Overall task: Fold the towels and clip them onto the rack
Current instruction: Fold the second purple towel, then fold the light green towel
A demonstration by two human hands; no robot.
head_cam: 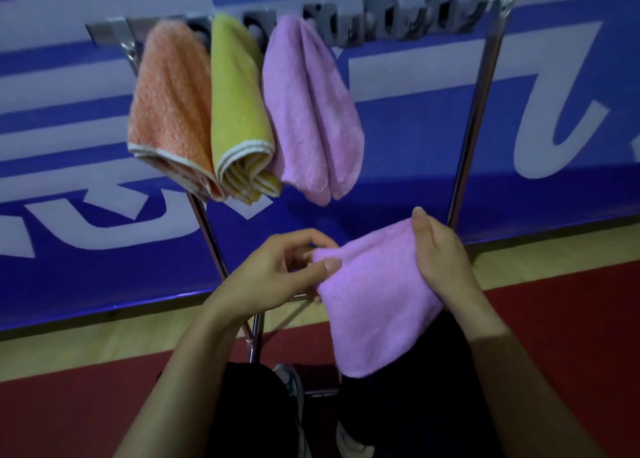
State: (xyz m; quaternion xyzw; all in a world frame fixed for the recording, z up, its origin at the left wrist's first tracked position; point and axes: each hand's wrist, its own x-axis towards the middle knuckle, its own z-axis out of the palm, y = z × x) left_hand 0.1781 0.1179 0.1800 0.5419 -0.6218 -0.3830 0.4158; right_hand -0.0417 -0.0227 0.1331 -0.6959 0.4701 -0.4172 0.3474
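Taking the chrome tube rack (pixel 479 104) with its row of grey clips along the top bar as the landmark: three folded towels hang from its clips, a fuzzy orange terry towel (pixel 166 104) at the rack's left end, a yellow towel with white piping (pixel 239 111) just beside it, and a soft lilac-pink towel (pixel 308 111) next along. The clips to the right of that one show nothing hanging from them.

Below the rack's bar and in front of its right upright, a second lilac-pink fleece towel (pixel 374 294) is held in the air by both hands. The left hand (pixel 277 274) pinches the towel's upper left corner between thumb and curled fingers; the right hand (pixel 440 253) grips the upper right edge, thumb up over the cloth. The lower end hangs loose over the person's dark trousers (pixel 408 405).

The risks, as I judge them:
- The left pinch takes only a small bite of corner; plush fabric could slip out and the fold would open.
- Uneven edges now would give a lopsided bundle, too thick or too skewed for a clip to bite evenly.
- Lifting to a free clip one-handed could let the layers slide apart.
- The hanging lilac-pink towel is close to the next clip, so a careless reach might tug it loose.
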